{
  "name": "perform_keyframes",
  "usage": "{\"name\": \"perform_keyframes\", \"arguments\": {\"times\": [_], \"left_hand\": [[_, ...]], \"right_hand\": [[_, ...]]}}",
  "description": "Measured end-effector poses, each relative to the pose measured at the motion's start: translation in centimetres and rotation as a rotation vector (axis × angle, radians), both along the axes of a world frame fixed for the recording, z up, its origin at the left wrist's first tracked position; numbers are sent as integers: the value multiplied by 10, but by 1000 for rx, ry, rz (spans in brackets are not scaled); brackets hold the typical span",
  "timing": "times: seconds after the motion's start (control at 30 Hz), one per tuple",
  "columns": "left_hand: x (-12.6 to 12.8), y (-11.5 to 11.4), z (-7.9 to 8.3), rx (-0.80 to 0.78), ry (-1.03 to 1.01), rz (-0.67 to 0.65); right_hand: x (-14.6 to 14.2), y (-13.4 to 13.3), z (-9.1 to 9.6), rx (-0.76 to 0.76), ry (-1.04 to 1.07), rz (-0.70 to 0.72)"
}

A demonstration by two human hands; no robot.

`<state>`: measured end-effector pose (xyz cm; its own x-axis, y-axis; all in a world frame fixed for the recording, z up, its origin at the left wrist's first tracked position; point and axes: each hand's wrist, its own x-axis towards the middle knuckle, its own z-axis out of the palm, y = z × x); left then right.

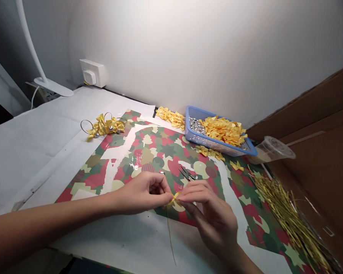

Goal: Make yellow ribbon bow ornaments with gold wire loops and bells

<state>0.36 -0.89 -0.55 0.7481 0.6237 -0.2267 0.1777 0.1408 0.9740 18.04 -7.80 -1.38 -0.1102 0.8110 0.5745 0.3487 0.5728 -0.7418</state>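
Observation:
My left hand [141, 193] and my right hand [213, 217] meet at the middle of the view, their fingertips pinching a small yellow ribbon loop [174, 198]. A thin gold strand [169, 234] hangs from it, down past the edge of the patterned sheet. Just beyond my right fingers lies a small pair of dark metal scissors [187, 174], not touching my hand. Beneath both hands spreads a red and green camouflage-pattern paper [160, 152]. My fingers hide most of the loop.
A blue plastic basket [193, 114] holds yellow ribbon pieces and silver beads. More ribbon pieces [170, 118] lie behind it. A ribbon-and-bead ornament [104, 126] rests far left, gold tinsel strands [288, 213] lie right, beside a clear plastic cup [271, 149] and cardboard wall [317, 114].

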Motion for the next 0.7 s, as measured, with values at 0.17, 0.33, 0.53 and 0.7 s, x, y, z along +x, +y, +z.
{"name": "perform_keyframes", "arguments": {"times": [0.17,0.33,0.53,0.7], "left_hand": [[0,2,-4,126,41,54],[-3,11,-6,214,46,171],[-10,22,-1,389,79,236],[-11,23,-1,487,114,213]], "right_hand": [[-2,-3,6,-105,218,-39],[5,0,13,-322,450,60],[9,1,15,-571,635,354],[6,1,6,-631,739,516]]}}
